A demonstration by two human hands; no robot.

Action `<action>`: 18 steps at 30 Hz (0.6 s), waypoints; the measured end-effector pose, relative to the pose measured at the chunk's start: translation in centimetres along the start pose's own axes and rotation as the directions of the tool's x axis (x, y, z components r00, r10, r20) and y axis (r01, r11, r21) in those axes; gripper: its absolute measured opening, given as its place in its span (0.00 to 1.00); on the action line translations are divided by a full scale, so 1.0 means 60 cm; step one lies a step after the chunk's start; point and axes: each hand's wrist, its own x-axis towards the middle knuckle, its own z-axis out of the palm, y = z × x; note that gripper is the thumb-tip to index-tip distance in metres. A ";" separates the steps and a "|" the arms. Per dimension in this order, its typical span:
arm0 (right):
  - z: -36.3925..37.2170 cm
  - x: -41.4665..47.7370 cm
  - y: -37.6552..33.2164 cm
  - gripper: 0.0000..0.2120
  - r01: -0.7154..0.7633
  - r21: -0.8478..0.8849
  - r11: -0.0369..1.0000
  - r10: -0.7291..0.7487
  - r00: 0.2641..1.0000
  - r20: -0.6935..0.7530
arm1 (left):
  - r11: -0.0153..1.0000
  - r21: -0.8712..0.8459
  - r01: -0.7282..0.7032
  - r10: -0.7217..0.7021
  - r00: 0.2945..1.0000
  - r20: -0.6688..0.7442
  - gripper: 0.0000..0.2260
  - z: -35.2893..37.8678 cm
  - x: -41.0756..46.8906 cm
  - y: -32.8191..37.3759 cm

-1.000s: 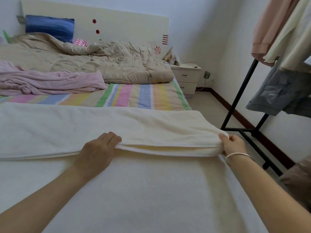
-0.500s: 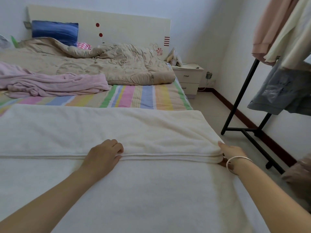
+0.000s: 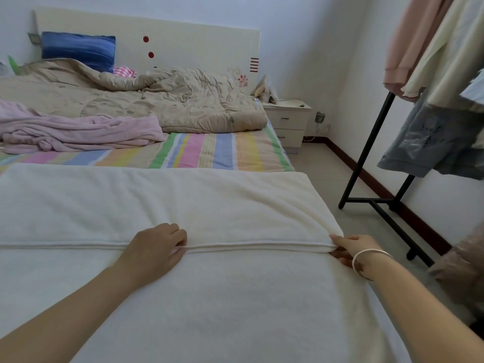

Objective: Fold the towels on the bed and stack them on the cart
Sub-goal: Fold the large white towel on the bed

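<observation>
A large cream towel (image 3: 199, 205) lies spread over the near end of the bed, its far part folded toward me so that a doubled hem runs straight across. My left hand (image 3: 154, 248) pinches that hem near its middle, fingers curled. At the hem's right corner, by the bed's edge, my right hand (image 3: 352, 248), a silver bangle on its wrist, holds the layers between thumb and fingers. A crumpled pink towel (image 3: 78, 132) lies farther up the bed on the left. No cart is in view.
A rumpled beige quilt (image 3: 157, 100) and a blue pillow (image 3: 78, 49) fill the head of the striped bed (image 3: 214, 150). A white nightstand (image 3: 288, 121) stands at the far right. A black clothes rack (image 3: 366, 158) with hanging garments stands on the floor to the right.
The folded edge, held slightly raised a second ago, has been pulled toward me and laid flat. Both hands stayed on the hem and came down with it.
</observation>
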 end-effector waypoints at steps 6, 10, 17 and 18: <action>0.008 0.016 0.006 0.11 0.198 -0.118 0.973 -0.221 0.947 -0.233 | 0.997 0.037 -0.064 0.065 0.998 -0.027 0.14 -0.009 0.007 0.013; 0.030 0.011 0.015 0.07 0.178 -0.558 0.811 -0.363 0.900 -0.241 | 1.000 -0.006 0.026 -0.026 1.000 -0.002 0.13 -0.009 0.002 0.022; 0.171 -0.041 -0.013 0.25 0.380 -0.867 0.321 -0.641 0.761 0.096 | 0.967 -0.201 0.158 -0.142 0.986 0.092 0.19 -0.033 -0.058 0.023; 0.205 -0.051 -0.015 0.26 0.415 -0.871 0.262 -0.611 0.770 0.183 | 0.966 -0.202 0.159 -0.142 0.985 0.093 0.22 -0.039 -0.071 0.022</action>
